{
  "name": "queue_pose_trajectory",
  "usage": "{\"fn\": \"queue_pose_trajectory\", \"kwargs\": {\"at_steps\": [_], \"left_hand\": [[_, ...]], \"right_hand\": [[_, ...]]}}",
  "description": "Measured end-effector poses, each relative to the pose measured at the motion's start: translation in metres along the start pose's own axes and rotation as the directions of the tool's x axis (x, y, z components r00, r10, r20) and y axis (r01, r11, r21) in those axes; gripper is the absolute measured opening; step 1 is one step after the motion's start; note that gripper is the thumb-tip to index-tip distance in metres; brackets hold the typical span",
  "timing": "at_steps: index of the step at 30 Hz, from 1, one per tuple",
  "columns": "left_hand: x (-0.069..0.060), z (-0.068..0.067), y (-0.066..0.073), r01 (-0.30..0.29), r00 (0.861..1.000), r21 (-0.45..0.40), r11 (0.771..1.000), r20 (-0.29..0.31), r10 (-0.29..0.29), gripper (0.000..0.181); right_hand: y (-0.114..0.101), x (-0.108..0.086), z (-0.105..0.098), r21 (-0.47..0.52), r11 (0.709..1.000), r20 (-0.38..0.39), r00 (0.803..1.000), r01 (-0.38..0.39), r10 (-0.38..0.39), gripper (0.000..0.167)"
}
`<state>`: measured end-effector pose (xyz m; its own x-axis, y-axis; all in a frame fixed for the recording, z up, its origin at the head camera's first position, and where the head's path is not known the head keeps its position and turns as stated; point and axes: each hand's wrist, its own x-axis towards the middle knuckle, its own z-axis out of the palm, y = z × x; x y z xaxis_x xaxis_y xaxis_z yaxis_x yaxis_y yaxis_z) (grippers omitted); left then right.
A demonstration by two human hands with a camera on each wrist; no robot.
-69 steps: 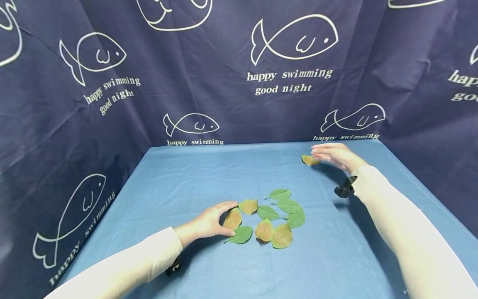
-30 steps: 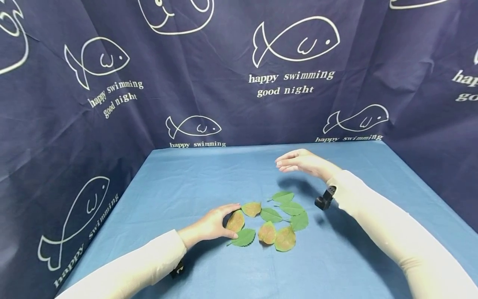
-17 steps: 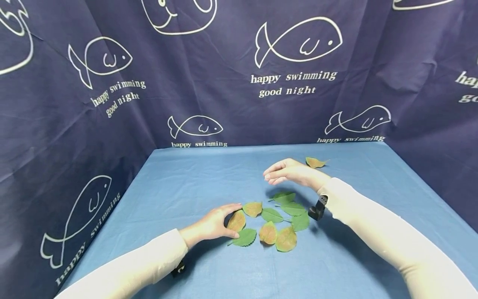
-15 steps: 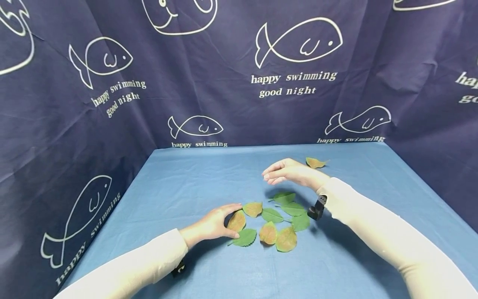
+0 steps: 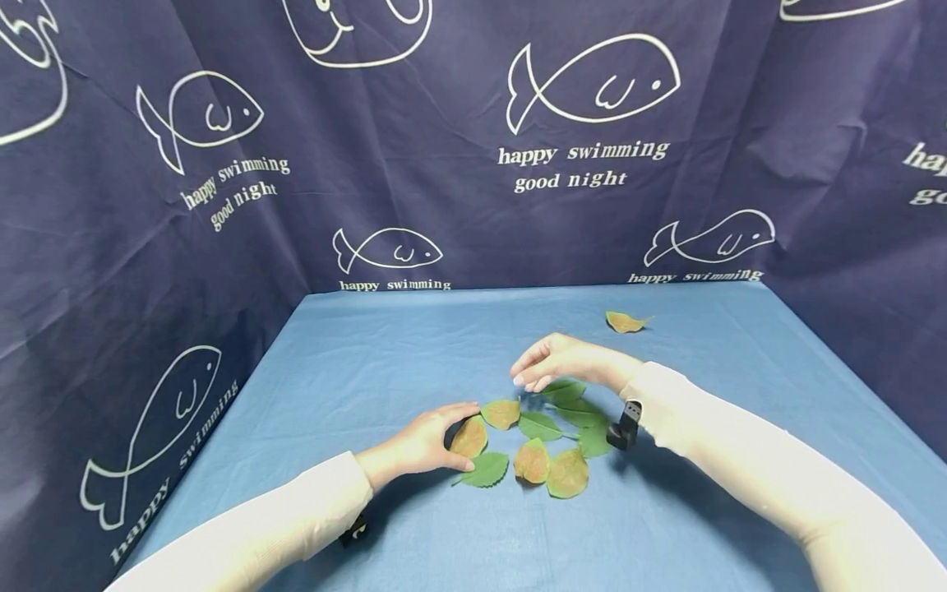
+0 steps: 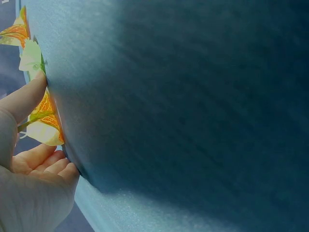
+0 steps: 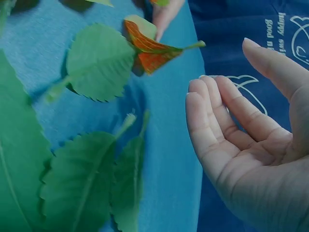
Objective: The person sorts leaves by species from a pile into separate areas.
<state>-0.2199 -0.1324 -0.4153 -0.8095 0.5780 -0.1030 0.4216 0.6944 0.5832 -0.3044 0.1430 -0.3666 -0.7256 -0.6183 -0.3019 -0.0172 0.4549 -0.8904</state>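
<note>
My left hand [image 5: 422, 444] rests on the table beside a ring of leaves, fingers relaxed. Its thumb touches the edge of a green leaf [image 5: 486, 470], and a yellow-brown leaf [image 5: 469, 438] lies between thumb and fingers. Another yellow-brown leaf [image 5: 501, 413] sits just past the fingertips. Above the far side of the group hovers my right hand [image 5: 573, 363], loosely curved and holding nothing. Under it are several green leaves [image 5: 579, 413], partly hidden. The right wrist view shows its palm [image 7: 256, 159] bare, with a green leaf [image 7: 99, 63] and an orange-tinged leaf [image 7: 154, 48] lying apart from the fingertips.
Two yellow-brown leaves, one with a curled edge [image 5: 531, 462] and one flatter [image 5: 567, 474], lie at the near side of the group. A lone yellow-brown leaf [image 5: 625, 321] lies far right on the blue cloth [image 5: 385, 345]. Dark blue fish-printed curtains [image 5: 459, 107] stand behind and beside the table.
My right hand has left the lone leaf at the far right, moving left and nearer, and lowered over the green leaves. That leaf stays behind. The left hand keeps its place.
</note>
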Motion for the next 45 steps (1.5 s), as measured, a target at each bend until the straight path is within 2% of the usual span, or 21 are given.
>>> {"fn": "queue_pose_trajectory", "kwargs": {"at_steps": [11, 20, 31, 45], "left_hand": [[-0.002, -0.002, 0.004, 0.004, 1.0, -0.011, 1.0, -0.001, -0.004, 0.079], [-0.002, -0.001, 0.005, -0.016, 1.0, 0.001, 1.0, -0.007, 0.016, 0.08], [-0.002, -0.001, 0.004, -0.009, 1.0, -0.009, 1.0, -0.004, 0.009, 0.08], [-0.002, 0.0, 0.003, -0.012, 1.0, 0.002, 1.0, 0.0, 0.012, 0.08]], "right_hand": [[0.003, 0.002, 0.015, 0.026, 1.0, 0.028, 1.0, 0.0, -0.001, 0.044], [0.006, 0.002, 0.023, 0.046, 0.999, 0.035, 0.999, 0.006, -0.007, 0.037], [0.009, 0.001, 0.024, -0.013, 0.998, -0.03, 0.997, 0.067, -0.067, 0.02], [0.016, 0.001, 0.024, -0.016, 0.998, -0.116, 0.991, 0.059, -0.06, 0.021]]}}
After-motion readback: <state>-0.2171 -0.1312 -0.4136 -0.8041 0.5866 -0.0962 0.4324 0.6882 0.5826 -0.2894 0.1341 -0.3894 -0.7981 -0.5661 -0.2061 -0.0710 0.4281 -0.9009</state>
